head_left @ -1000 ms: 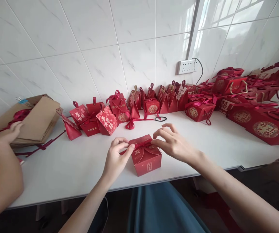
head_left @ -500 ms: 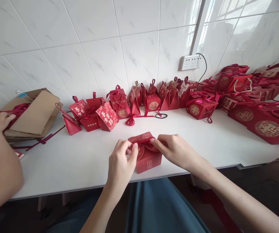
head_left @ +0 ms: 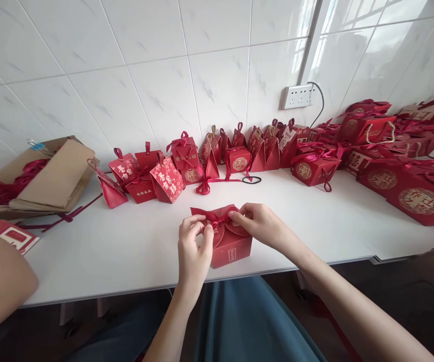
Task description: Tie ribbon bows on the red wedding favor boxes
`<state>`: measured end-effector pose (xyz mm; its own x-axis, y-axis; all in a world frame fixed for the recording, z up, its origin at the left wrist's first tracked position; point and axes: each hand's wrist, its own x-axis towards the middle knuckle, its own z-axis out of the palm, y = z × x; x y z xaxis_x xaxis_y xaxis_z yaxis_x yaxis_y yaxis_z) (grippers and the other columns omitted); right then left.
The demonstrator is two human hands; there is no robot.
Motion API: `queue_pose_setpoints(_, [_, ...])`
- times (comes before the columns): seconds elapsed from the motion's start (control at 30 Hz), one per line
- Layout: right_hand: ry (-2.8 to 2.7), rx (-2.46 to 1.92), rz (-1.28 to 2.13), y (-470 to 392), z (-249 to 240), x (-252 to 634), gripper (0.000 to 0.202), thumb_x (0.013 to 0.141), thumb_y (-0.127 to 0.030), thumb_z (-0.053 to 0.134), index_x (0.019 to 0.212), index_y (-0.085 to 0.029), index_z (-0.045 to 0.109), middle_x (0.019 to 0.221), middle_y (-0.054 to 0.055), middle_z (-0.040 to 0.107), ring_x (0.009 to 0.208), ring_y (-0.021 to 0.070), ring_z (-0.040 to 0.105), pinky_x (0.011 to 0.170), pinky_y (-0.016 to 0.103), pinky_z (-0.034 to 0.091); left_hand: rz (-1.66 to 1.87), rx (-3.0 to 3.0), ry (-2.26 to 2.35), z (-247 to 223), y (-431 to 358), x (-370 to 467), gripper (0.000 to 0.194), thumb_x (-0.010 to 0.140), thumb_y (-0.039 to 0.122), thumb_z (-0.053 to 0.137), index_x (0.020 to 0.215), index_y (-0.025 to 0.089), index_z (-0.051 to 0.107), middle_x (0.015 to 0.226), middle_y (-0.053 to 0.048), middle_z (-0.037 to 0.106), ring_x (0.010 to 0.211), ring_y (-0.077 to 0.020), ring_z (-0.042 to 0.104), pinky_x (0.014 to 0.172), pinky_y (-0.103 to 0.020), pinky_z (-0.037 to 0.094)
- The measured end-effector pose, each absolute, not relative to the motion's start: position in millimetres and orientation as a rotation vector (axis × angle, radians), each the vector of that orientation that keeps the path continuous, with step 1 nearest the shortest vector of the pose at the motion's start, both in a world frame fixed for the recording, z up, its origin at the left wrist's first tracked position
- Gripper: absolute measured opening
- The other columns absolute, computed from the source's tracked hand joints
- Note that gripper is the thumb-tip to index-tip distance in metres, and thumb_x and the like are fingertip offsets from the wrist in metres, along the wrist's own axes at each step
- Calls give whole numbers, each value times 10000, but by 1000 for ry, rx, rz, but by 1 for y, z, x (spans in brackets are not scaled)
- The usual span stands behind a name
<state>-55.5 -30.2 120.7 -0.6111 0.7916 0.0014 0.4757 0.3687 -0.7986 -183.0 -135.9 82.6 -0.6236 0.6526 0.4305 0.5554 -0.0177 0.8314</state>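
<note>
Red ribbon (head_left: 219, 220), pinch-tight in left grip (head_left: 206, 224) and right grip (head_left: 233, 214), atop the box (head_left: 232, 250).

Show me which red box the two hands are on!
The red box alone near the table's front edge. The left hand and right hand are at its ribbon bow; neither touches the other boxes.

From the ribboned box (head_left: 232, 252), open worktop (head_left: 107, 251) gives passage toward 9 o'clock; small cartons (head_left: 167, 180) block 11 to 12, larger cartons (head_left: 409, 198) 2 to 3.
</note>
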Motion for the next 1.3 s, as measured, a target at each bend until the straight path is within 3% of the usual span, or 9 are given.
queue_pose_setpoints(0.13, [-2232,-1120,1135,-30,122,-58,376,834,-550,500,714,-196,539,622,15,625,575,150,535,539,254,362,1729,1303,2108,82,-135,-185,186,822,319,501,712,196,587,1022,-75,600,882,-193,603,723,-289,527])
queue_pose_setpoints(0.27, [-2223,-1083,1212,-28,124,-58,288,841,-486,526,783,-204,528,677,17,672,591,146,565,553,249,387,1728,1305,2097,81,-136,-188,176,816,315,510,712,197,588,1086,-85,618,957,-213,597,754,-300,530])
queue_pose_setpoints(0.5, [-2278,-1040,1332,-20,127,-53,146,801,-335,570,801,-195,528,613,-28,597,526,108,479,470,218,336,1736,1288,2089,80,-136,-186,200,812,301,514,642,201,550,1156,-83,621,1014,-230,578,727,-305,529])
queue_pose_setpoints(0.67, [-2382,-1085,1152,-15,131,-49,356,824,-498,538,659,-184,508,574,-22,508,514,101,404,467,237,303,1741,1321,2108,79,-135,-186,201,818,290,507,639,205,537,1139,-79,631,1063,-239,559,800,-329,513])
queue_pose_setpoints(0.8, [-2442,-1104,1118,-13,134,-49,534,809,-589,518,513,-199,306,500,-51,282,470,79,222,426,260,201,1738,1348,2120,79,-134,-186,197,818,280,504,639,206,542,1120,-77,635,1023,-234,566,807,-338,504])
queue_pose_setpoints(1.0, [-2378,-1045,1353,-12,129,-53,432,774,-544,583,576,-188,437,532,-56,373,494,82,286,456,251,212,1748,1289,2082,80,-135,-185,184,820,299,504,670,206,555,1111,-78,610,960,-215,564,747,-307,506])
queue_pose_setpoints(1.17, [-2276,-870,1622,-1,120,-51,493,697,-612,647,572,-186,433,534,-76,306,525,80,245,504,256,194,1821,1127,2092,78,-134,-184,220,794,340,532,622,208,493,842,-45,495,776,-174,511,646,-258,480])
queue_pose_setpoints(1.3, [-2213,-668,1811,7,115,-49,512,677,-627,671,584,-177,444,541,-81,317,535,75,236,524,261,179,1819,1084,2010,77,-134,-186,227,795,330,521,616,199,473,813,-22,462,723,-145,501,668,-246,466])
